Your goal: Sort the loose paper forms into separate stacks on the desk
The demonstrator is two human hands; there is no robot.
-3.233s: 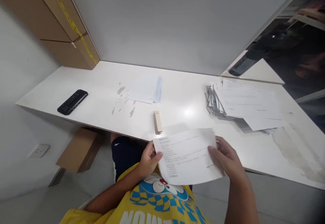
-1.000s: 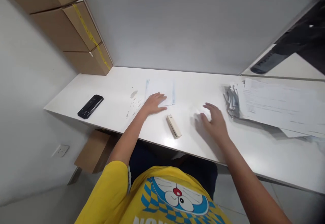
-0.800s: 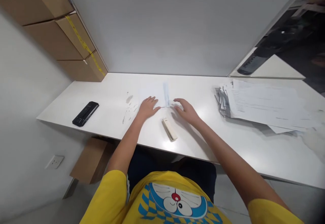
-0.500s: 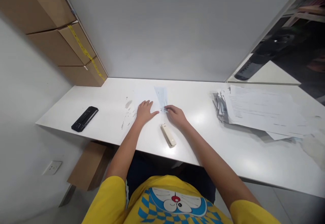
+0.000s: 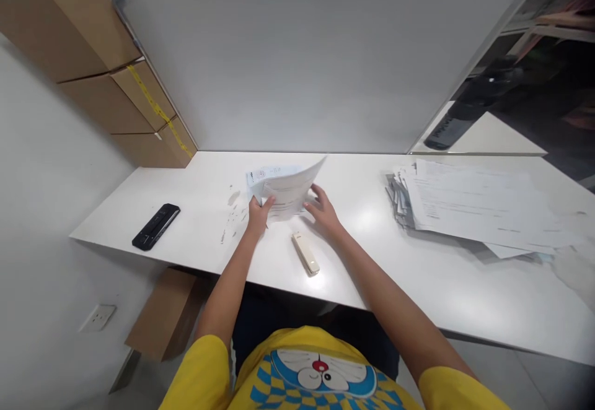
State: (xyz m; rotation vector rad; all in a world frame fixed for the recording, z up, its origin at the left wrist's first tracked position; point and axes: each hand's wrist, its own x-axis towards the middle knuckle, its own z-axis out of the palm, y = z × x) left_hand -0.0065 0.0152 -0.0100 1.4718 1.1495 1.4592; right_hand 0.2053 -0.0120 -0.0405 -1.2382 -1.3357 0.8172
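Because the printed sheet [image 5: 290, 188] is thin and bends easily, it stands tilted and curved above the middle of the table [image 5: 353, 267], its far right corner pointing up. The left hand [image 5: 258, 215] pinches it at the near left edge, thumb lying on the printed face; whether it is one layer or several, I cannot tell. The right hand [image 5: 324, 212] is beside the opposite edge, with thumb and forefinger apart and curved toward the paper — whether they touch it, I cannot tell.

To handle it well, I think a light pinch is best, since a strong squeeze may crease the page; the free edge would also want support, so that it does not fold over. Edges should be made even with small taps, not by pressing.

Behind and under the sheet lie pale blue papers [image 5: 260, 176], flat and smooth, with a small reddish mark. Just nearer to the person rests a cream stapler [image 5: 305, 254], long, narrow and apparently of hard plastic. Farther left is a black phone [image 5: 156, 226] with angled corners; well to the right lies an untidy paper stack [image 5: 469, 202], its left edges ragged. The table surface is white and glossy, with some worn grey patches.
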